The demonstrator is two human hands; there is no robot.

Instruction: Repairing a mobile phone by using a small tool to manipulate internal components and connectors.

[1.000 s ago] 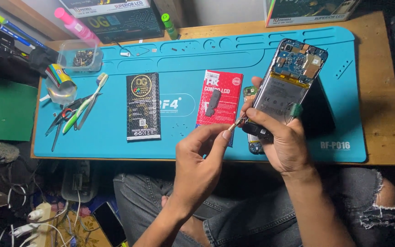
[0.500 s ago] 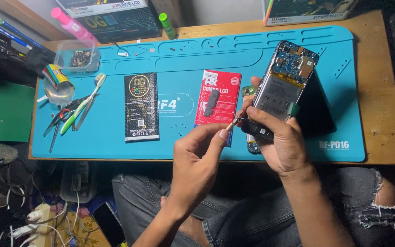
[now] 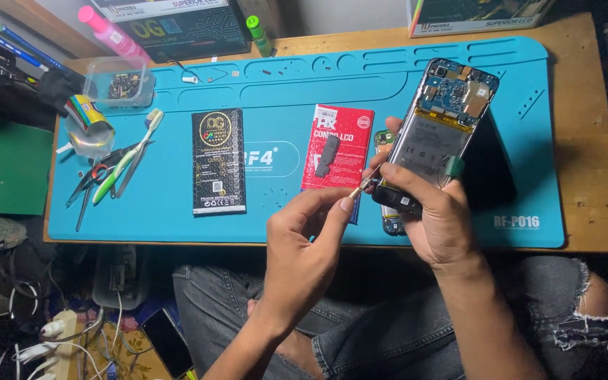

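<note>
An opened phone [image 3: 436, 134] with its back off shows a grey battery and a blue circuit board. It is tilted above the blue work mat [image 3: 283, 77]. My right hand [image 3: 439, 219] grips the phone's lower end. My left hand [image 3: 304, 246] pinches a thin metal tool [image 3: 362, 186] between thumb and forefinger, its tip at the phone's lower left corner. A small green board [image 3: 385, 141] peeks out beside my right fingers.
On the mat lie a red packet [image 3: 343, 144] with a grey part on it, a black battery pack [image 3: 217, 162], a toothbrush [image 3: 134, 149] with tweezers, and a dark cover [image 3: 492, 167]. A clear tub [image 3: 117, 81], tape roll [image 3: 87, 132], bottles and boxes line the back.
Both hands stay at the phone's lower end. The left hand's fingers and the tool tip have shifted only slightly.
</note>
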